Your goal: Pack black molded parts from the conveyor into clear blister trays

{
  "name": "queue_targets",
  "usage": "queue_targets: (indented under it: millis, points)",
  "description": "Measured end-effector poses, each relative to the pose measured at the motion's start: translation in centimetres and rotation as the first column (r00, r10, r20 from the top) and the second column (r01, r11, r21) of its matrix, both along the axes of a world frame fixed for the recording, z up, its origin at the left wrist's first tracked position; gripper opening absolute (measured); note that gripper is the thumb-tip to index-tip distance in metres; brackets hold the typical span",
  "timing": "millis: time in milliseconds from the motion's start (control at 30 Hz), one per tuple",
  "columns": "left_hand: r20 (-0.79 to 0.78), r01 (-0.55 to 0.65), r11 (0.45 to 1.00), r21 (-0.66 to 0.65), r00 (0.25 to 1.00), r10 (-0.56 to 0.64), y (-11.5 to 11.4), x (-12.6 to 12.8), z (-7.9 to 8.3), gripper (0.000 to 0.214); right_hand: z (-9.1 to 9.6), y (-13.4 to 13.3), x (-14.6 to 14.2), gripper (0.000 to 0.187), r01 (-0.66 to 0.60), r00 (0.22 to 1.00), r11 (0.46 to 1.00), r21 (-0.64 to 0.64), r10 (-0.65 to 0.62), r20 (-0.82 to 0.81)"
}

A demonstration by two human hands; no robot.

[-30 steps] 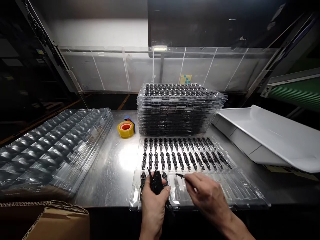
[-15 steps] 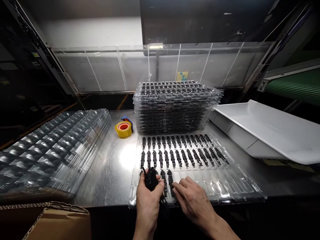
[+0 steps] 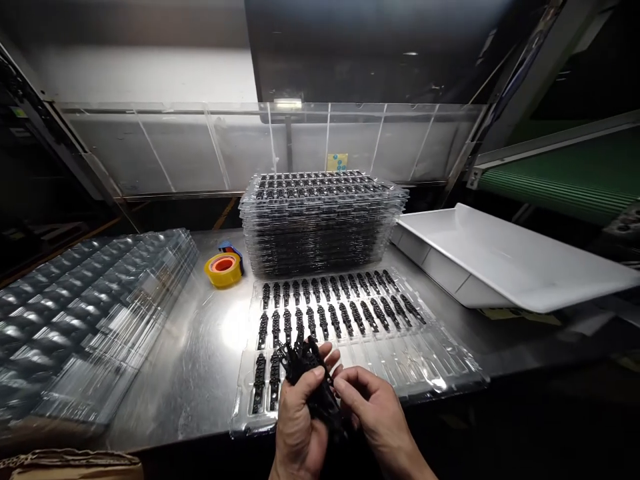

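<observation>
My left hand (image 3: 296,427) is closed round a bunch of small black plastic parts (image 3: 306,373), held above the near edge of a clear blister tray (image 3: 430,360). My right hand (image 3: 369,407) is right beside it, fingers pinched at the bunch's lower right side. The tray lies on the steel table (image 3: 200,360). Its two far rows are full of black parts (image 3: 330,308), and the near row has two parts at its left end. The rest of the near row's pockets show bare plastic.
A tall stack of filled trays (image 3: 320,220) stands behind the open tray. A yellow tape roll (image 3: 223,269) lies to its left. Empty clear trays (image 3: 85,313) pile up at the left, a white bin (image 3: 500,260) sits at the right, cardboard (image 3: 70,461) at the bottom left.
My right hand has left the tray's near row and come back to the bunch in my left hand. The view has swung to the right.
</observation>
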State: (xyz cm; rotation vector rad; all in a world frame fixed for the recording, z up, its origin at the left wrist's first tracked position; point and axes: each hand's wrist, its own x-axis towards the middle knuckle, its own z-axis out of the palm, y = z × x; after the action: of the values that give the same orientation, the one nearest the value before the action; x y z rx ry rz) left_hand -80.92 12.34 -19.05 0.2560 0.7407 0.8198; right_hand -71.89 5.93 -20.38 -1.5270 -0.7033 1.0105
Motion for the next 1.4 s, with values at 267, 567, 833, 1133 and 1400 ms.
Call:
queue_targets:
  millis: [267,567,833,1133,1400]
  points:
    - [-0.288,-0.08,0.987,0.142,0.95,0.119,-0.1,0.5,-0.2,0.039,1.1,-1.5,1.8,0.039,0.137,0.915,0.99,-0.041,-0.11,0.389]
    - [-0.393,-0.03,0.986,0.163,0.915,0.092,0.1,-2.3,1.0,0.052,-3.1,-1.3,0.6,0.026,0.113,0.581,0.993,-0.043,-0.031,0.813]
    - [-0.417,0.239,0.955,0.174,0.897,-0.148,-1.3,-2.5,0.3,0.05,0.4,0.0,1.6,0.034,-0.069,0.824,0.982,-0.174,0.155,0.544]
    - [-0.484,0.537,0.823,0.186,0.779,-0.399,-1.6,-2.4,-0.9,0.059,1.3,2.3,3.1,0.029,0.041,0.974,0.986,0.164,-0.003,-0.225]
    - [-0.445,0.445,0.888,0.116,0.822,-0.354,-1.7,-3.5,-1.8,0.065,-0.5,0.3,6.2,0.015,0.089,0.888,0.945,0.314,-0.218,0.405]
